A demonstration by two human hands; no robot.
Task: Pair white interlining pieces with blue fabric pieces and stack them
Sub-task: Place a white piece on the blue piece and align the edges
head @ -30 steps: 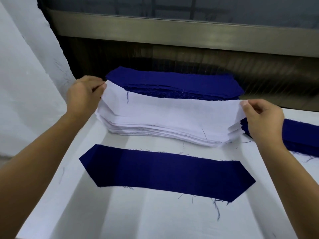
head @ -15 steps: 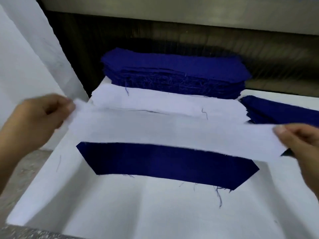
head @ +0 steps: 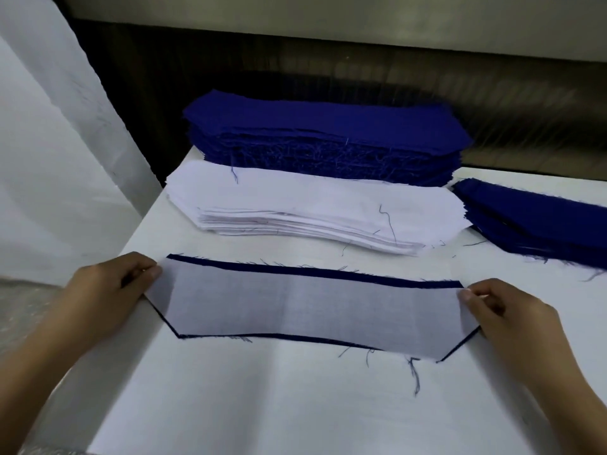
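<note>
White interlining piece (head: 308, 310) lies spread flat over a blue fabric piece (head: 315, 273), stretched between the two hands on the pale surface (head: 295, 405). Blue shows only as a narrow band along the far edge and a thin line along the near edge and slanted corners. The left hand (head: 105, 290) pinches the pointed left end, its fingers (head: 144, 262) curled and the thumb on top of the cloth. The right hand (head: 512, 320) pinches the right end the same way, fingers (head: 486, 287) bent, thumb tip on the white edge. Whether either grip also takes in the blue layer underneath cannot be told.

Just beyond the fingers sits a stack of white interlining (head: 312, 208) with a few dark threads lying on top. Behind that, against its back edge, stands a taller blue stack (head: 325, 133). Beyond and outward of the right fingers lies a lower blue pile (head: 538, 221) — angled, near the white stack's right tip. Loose blue threads (head: 414, 376) trail from the near edge of the pair, closer to the right fingers than the left. Outward of the left fingers rises a white sheet (head: 49, 159).
</note>
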